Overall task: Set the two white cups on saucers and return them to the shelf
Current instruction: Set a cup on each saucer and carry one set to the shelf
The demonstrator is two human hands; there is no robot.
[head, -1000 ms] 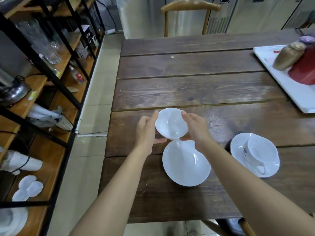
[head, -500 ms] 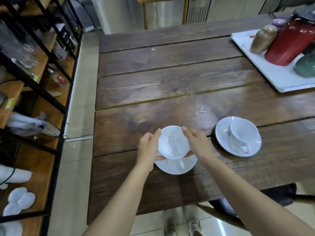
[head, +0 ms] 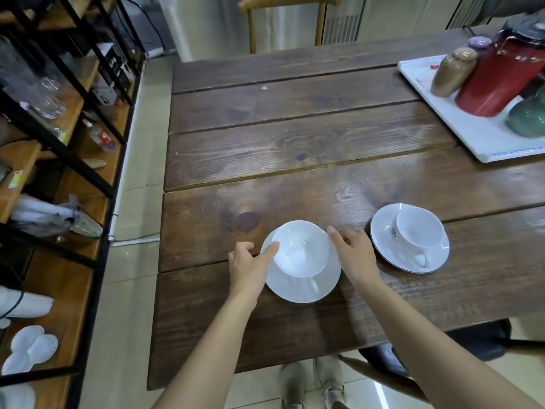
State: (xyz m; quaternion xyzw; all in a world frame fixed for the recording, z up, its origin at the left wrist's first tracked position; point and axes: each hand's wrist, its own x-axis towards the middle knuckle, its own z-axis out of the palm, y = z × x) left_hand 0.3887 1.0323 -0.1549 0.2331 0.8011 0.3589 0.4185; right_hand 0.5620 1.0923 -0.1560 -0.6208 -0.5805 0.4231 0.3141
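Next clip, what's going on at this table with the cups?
A person stands at a wooden table, setting white cups on saucers. The near cup sits on its saucer, with the left hand touching the cup's rim and the right hand open just beside it. A second cup already rests on its saucer to the right. Neither set is on the shelf yet.

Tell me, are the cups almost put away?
Halfway. One cup already sits on its saucer. The hands, left and right, flank the second cup on its saucer. Both sets must go onto the shelf.
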